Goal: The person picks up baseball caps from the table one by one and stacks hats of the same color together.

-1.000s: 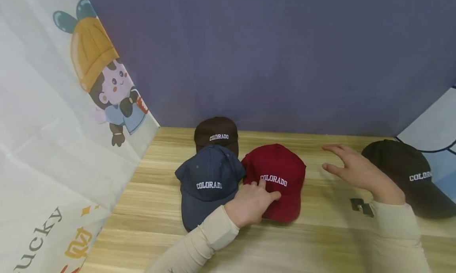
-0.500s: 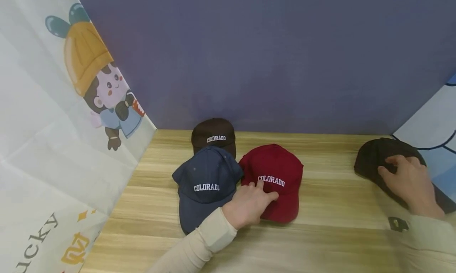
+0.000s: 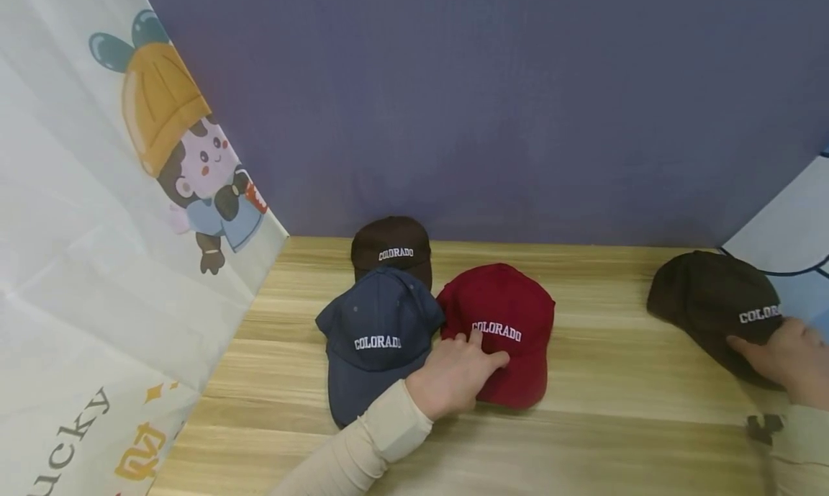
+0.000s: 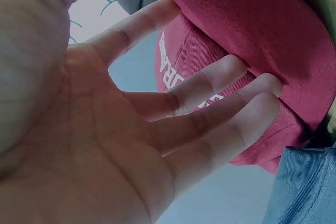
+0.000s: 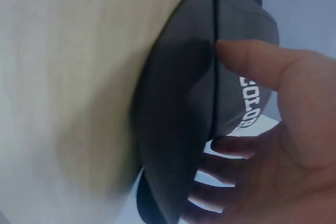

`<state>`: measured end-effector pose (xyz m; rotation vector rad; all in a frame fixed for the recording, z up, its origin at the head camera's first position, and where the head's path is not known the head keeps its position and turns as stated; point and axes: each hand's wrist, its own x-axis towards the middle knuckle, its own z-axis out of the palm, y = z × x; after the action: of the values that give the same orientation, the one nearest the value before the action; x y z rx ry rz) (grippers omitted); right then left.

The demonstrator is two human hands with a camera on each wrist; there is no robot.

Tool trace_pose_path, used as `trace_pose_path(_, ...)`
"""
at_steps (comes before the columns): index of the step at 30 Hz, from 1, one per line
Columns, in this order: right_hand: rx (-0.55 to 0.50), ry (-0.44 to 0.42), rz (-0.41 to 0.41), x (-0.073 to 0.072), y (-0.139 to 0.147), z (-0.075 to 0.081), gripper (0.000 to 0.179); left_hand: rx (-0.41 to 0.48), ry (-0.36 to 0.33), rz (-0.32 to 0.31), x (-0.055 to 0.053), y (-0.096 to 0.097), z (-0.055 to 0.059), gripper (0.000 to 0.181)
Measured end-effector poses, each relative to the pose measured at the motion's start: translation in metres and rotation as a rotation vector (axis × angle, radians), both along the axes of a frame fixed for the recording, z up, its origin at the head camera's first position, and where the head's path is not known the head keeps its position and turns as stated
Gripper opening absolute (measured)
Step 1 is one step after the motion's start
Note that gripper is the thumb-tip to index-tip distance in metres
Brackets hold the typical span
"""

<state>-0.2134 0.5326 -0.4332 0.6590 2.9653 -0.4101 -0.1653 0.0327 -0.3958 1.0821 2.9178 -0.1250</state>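
In the head view my left hand (image 3: 457, 372) reaches over the front of a red baseball cap (image 3: 499, 301), fingers extended. The left wrist view shows fingertips (image 4: 270, 85) right where the red brim meets the crown. At the far right my right hand (image 3: 786, 359) holds the brim of a dark brown baseball cap (image 3: 719, 294). In the right wrist view its thumb (image 5: 247, 56) lies at the seam between brim (image 5: 173, 87) and crown, and the other fingers reach the brim's far edge. White lettering reading COLORADO marks the red cap; the brown cap's lettering is partly covered.
Left of the red cap lies a navy baseball cap (image 3: 382, 330), overlapping another brown cap (image 3: 391, 244) behind it. The wood-grain table (image 3: 602, 381) meets a grey-blue back wall (image 3: 492, 107). A white printed panel (image 3: 58, 215) borders it on the left, another (image 3: 806, 251) on the right.
My right hand has moved rightward from the space beside the red cap, over the brown cap's crown and down to its brim. The left hand has stayed on the red cap.
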Motion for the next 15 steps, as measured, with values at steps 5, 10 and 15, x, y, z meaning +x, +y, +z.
trace_pose_path(5, 0.034, -0.03, 0.069, 0.0, 0.002, -0.002, 0.105, -0.004, 0.011, -0.004, 0.0, 0.0, -0.001, 0.057)
trace_pose_path(10, 0.099, -0.001, 0.175, -0.004, -0.003, -0.004, 0.115, -0.004, 0.019, -0.005, 0.0, 0.0, -0.001, 0.058)
trace_pose_path(15, 0.149, -0.005, 0.268, -0.007, -0.016, -0.004, 0.118, -0.003, 0.019, -0.004, 0.001, 0.0, -0.001, 0.059)
